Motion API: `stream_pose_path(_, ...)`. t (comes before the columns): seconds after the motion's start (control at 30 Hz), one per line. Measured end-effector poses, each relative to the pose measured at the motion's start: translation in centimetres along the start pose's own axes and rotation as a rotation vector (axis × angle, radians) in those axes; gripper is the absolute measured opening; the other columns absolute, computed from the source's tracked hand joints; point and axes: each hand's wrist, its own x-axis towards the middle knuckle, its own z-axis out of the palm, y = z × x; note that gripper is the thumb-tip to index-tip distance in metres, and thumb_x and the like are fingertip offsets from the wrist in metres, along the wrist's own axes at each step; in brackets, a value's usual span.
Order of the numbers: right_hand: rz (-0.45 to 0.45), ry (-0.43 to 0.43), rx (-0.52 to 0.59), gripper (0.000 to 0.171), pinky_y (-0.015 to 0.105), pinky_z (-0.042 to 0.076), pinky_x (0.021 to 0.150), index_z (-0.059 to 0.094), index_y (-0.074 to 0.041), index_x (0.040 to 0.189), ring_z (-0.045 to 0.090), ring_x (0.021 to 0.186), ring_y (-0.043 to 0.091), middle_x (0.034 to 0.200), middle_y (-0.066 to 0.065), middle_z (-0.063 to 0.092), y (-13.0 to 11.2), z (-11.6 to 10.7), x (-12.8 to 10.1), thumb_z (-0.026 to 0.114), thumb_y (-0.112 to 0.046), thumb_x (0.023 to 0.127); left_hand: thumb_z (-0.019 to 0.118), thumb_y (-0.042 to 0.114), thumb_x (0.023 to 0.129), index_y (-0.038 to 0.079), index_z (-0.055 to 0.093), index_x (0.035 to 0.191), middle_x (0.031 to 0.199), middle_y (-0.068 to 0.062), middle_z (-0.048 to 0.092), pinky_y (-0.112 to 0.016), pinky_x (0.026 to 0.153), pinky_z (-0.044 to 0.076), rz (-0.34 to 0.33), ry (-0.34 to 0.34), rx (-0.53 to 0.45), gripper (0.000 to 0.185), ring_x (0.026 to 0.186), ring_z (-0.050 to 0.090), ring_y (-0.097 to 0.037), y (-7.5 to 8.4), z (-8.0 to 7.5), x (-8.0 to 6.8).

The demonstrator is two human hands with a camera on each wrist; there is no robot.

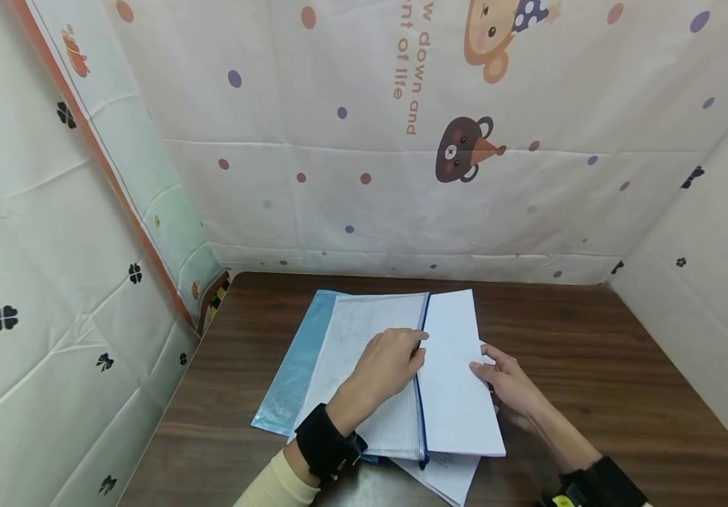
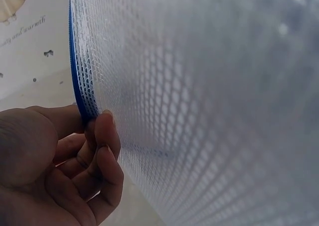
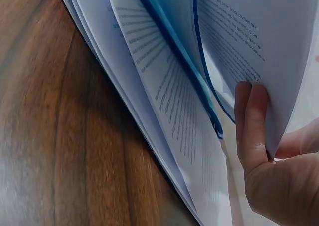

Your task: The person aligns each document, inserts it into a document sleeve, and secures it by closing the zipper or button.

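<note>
- The clear mesh-textured plastic pouch with a blue zip edge (image 1: pixel 396 426) lies right under the left hand (image 1: pixel 384 365), whose thumb and curled fingers pinch that blue edge between them.
- The white paper sheets (image 1: pixel 455 384) stick out of the pouch on its right side; the right hand (image 1: pixel 511 389) pinches their outer edge, thumb above and fingers beneath — a nearly closed grip with only the paper between.
- A light-blue mesh pouch (image 1: pixel 294 377) lies under the clear one and shows along its left side, well apart from the right hand.
- Printed white loose pages (image 1: pixel 457 480) poke out below, at the near end, resting on the brown wood-grain table (image 1: pixel 598 352).
- The left hand covers the middle of the blue edge from above, and the clear pouch veils part of the sheets (their underside, seen from the right wrist, bears printed lines).
- The clear pouch's mouth faces right — its blue edge runs away from the person, nearly straight, and the sheets' long side runs roughly the same way, the far end slanting slightly left.
</note>
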Motion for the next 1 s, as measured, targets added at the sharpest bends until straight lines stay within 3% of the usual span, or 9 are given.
stream_pose_path(0.53,-0.011,-0.012,0.034,0.044,0.04,0.063,0.08,0.038,-0.001,0.149,0.076,0.099,0.028,0.122,0.018,0.072,-0.4,1.4,0.5,0.053,-0.022,0.113,0.071,0.015,0.103,0.008,0.077,0.126,0.101,-0.003,0.079,-0.013,0.06,0.044,0.01,-0.005,0.013,0.025,0.067,0.055,0.0,0.2,0.2,0.3)
stream_pose_path(1.0,-0.025,-0.054,0.057,0.035,0.04,0.063,0.08,0.042,0.001,0.142,0.076,0.1,0.027,0.119,0.017,0.073,-0.9,2.6,1.2,0.051,-0.016,0.113,0.073,0.016,0.102,0.008,0.077,0.128,0.102,-0.004,0.079,-0.012,0.061,0.044,-0.007,-0.027,-0.014,0.027,0.068,0.055,-0.001,0.7,0.3,0.6)
